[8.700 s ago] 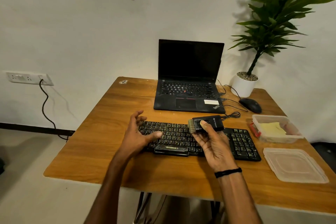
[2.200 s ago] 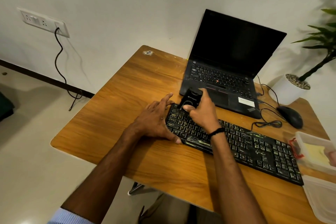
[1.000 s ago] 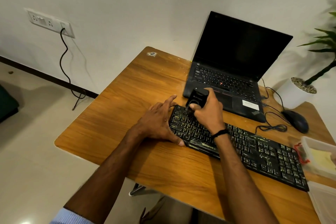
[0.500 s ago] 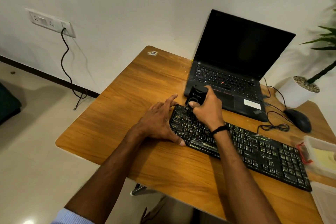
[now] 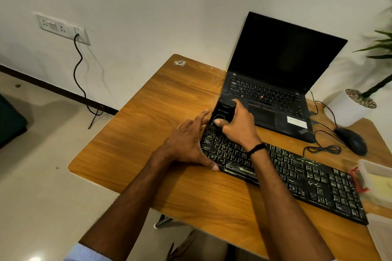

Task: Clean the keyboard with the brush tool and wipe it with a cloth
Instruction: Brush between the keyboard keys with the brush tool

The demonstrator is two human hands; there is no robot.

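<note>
A long black keyboard (image 5: 297, 174) lies slanted across the wooden table (image 5: 161, 116). My right hand (image 5: 237, 129) grips the black brush tool (image 5: 222, 112) over the keyboard's far left corner, with the bristle end hidden under the hand. My left hand (image 5: 186, 144) rests flat on the keyboard's left end, fingers spread along its edge and the thumb at the front edge. A yellow cloth (image 5: 381, 182) lies in a clear plastic container (image 5: 373, 167) at the right edge.
An open black laptop (image 5: 275, 82) stands just behind the keyboard. A black mouse (image 5: 352, 140) with a coiled cable and a white plant pot (image 5: 347, 108) sit at the back right. A clear lid (image 5: 381, 237) lies at the near right.
The brush tool and my right hand stay at the keyboard's far left corner, shifting only slightly. My left hand has stayed on the left end.
</note>
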